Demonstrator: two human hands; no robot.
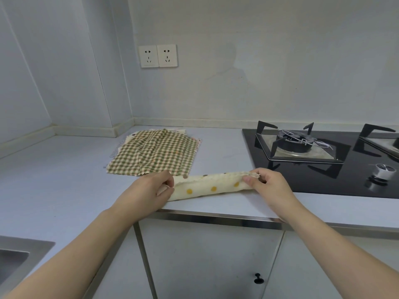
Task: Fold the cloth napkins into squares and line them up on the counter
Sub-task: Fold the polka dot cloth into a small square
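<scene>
A cream napkin with yellow and brown dots (212, 186) lies folded into a long narrow strip near the counter's front edge. My left hand (149, 190) pinches its left end, and my right hand (267, 183) pinches its right end, where the layered edges show. Behind it, a pile of unfolded napkins lies flat on the pale counter (64, 180), topped by a green and cream checked napkin (154, 155); edges of other cloths stick out under it.
A black glass gas hob (323, 160) with burner grates and a knob fills the counter's right side. A steel sink (13, 262) sits at the lower left. Two wall sockets (158, 55) are on the back wall; cabinet doors are below.
</scene>
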